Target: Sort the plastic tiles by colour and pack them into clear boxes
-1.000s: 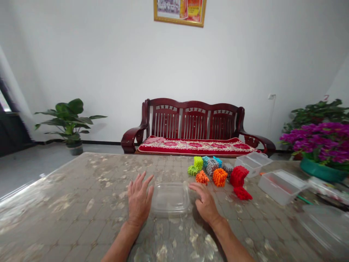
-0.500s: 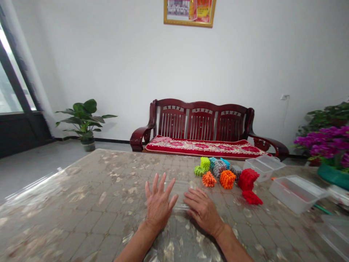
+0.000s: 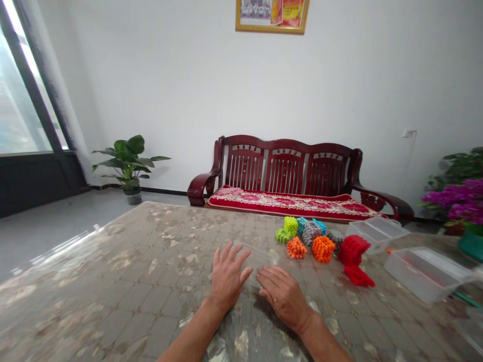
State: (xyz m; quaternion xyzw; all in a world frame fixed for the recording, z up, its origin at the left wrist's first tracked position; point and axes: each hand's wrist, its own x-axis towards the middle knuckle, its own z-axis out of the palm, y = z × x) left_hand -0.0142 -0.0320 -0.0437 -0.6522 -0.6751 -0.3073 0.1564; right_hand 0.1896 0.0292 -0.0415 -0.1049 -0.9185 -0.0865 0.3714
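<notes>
At the far left, a potted green leafy plant (image 3: pixel 130 160) stands on the floor by the window, well apart from the mottled, stone-patterned surface (image 3: pixel 113 271). Near the middle of that surface the left hand (image 3: pixel 226 275) lies palm down, fingers spread and straight, over the near left part of a shallow clear plastic container (image 3: pixel 264 257). Its grip is released, with nothing curled around the rim.

The container sits under and just beyond both hands, touching them. Only its far right corner and a strip between the hands show. Its long axis seems to run left to right across the person, though the hands hide too much to be sure.

The right hand (image 3: pixel 284 296) rests flat on the near right edge, fingers close together and angled left toward the other hand, its grip likewise slack. The left hand reaches farther over the container; the right lies nearer the person.

Beyond the surface stands a dark red wooden bench (image 3: pixel 287 166). Right of the container and apart from it lies a cluster of toothed plastic blocks (image 3: pixel 323 248) — green, orange, grey, blue and red. Farther right are a small clear plastic tub (image 3: pixel 377 230), a larger clear plastic tub (image 3: pixel 415 281) and purple flowers (image 3: pixel 456 201).
</notes>
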